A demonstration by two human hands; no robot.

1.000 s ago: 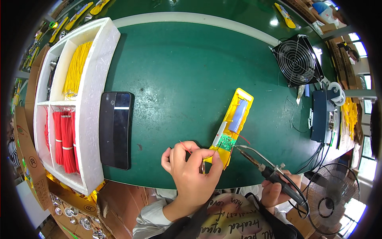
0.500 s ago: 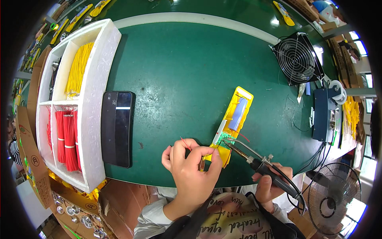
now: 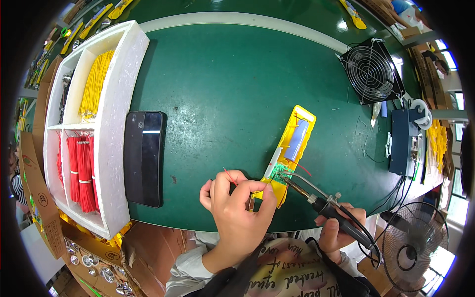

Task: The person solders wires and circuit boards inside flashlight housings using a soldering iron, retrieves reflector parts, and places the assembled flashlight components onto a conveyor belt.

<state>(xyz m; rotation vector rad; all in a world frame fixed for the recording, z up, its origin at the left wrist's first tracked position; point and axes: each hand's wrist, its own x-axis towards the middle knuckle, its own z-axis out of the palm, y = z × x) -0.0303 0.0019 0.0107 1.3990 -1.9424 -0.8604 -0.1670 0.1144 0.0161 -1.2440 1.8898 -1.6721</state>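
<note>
Green with small components, a circuit board point(image 3: 281, 173) sits in the near half of a long yellow plastic housing point(image 3: 280, 191), just below a blue cylindrical cell point(image 3: 296, 141); the housing lies tilted in front of me on the dark green worktop point(image 3: 217, 99). My right hand point(image 3: 339, 230) is closed around the black handle of a soldering iron point(image 3: 330, 210), its hot end over the board beside a bent metal tube point(image 3: 309, 182). The thumb and forefinger of my left hand point(image 3: 237, 205) meet at the housing's left edge, pinched on what I take to be a thin red wire point(image 3: 229, 174), whose loose end pokes up between my fingers.

I judge that I am at the soldering itself, heating a joint on the board. The next move calls for a steady wire while the solder flows, then a clean lift of the tip.

The joint is hard to make out: tip and tube cover it, and I cannot tell whether the tip touches. My fingers hide the wire's other end, and a brownish piece under my thumb is too small to name. Farther out, a white foam box point(image 3: 118, 114) of wires and a black square fan point(image 3: 372, 72) flank me.
</note>
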